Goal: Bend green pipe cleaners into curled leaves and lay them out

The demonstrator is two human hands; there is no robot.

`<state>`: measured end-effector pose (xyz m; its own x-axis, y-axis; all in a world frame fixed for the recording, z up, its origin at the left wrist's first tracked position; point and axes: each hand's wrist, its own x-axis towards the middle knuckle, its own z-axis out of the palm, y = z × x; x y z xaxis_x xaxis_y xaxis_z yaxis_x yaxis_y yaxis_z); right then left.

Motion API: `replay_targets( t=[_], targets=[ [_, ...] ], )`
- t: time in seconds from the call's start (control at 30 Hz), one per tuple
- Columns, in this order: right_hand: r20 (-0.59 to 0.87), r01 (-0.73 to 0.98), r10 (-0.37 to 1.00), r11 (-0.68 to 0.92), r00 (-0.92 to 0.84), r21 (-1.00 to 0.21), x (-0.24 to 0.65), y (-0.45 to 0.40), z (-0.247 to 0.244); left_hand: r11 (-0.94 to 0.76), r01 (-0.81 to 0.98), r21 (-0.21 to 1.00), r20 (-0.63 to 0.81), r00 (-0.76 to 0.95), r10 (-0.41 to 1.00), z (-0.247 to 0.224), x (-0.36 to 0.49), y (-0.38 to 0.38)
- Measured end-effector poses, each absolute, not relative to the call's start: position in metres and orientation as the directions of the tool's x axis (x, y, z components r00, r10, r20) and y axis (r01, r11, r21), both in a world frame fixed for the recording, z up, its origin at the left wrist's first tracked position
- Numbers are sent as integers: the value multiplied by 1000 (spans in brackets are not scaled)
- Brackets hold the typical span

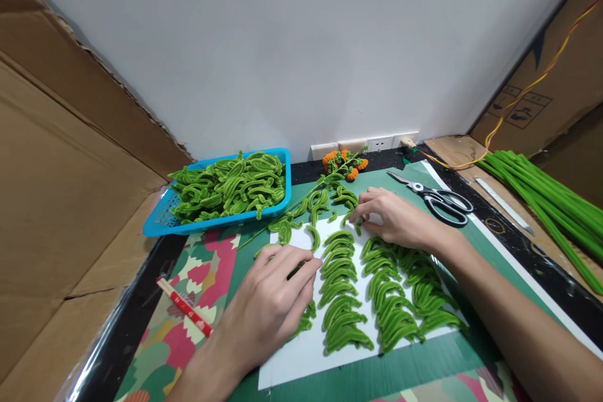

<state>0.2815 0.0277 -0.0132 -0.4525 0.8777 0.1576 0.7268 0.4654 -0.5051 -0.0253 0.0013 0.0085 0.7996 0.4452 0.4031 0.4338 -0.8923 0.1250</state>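
My right hand [391,217] is closed at the far edge of a white paper sheet [315,358], its fingertips pinching a curved green chenille-stem leaf [346,218]. Over the paper's left part, my left hand [276,301] has its fingers curled together; a bit of green shows between them, but what they grip is hidden. Between the hands runs a column of overlapping green leaves [339,289]. Two more columns, one in the middle [389,301] and one at the right [428,292], lie under my right forearm's side. A single leaf [313,237] rests near my left fingertips.
A blue basket [217,224] heaped with green leaves stands back left. Behind the paper lies a stem with orange pumpkin-like pieces [352,174]. Scissors [436,198], a white pen-like stick [504,206] and green chenille stems [551,201] are at right; wrapped chopsticks [186,308] at left.
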Motion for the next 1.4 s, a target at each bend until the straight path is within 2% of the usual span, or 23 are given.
replay_targets(
  t=[0.37,0.8,1.4],
  targets=[
    [136,739,883,453,-450,-499,284,30,-17,-891,436,125,403,798,448,9,-23,3],
    [202,757,893,449,-403,-475,283,32,-20,-893,432,123,392,806,444,9,-24,4],
    [202,739,870,490,-450,-462,287,31,-20,-891,439,113,395,803,446,9,-24,3]
  ],
)
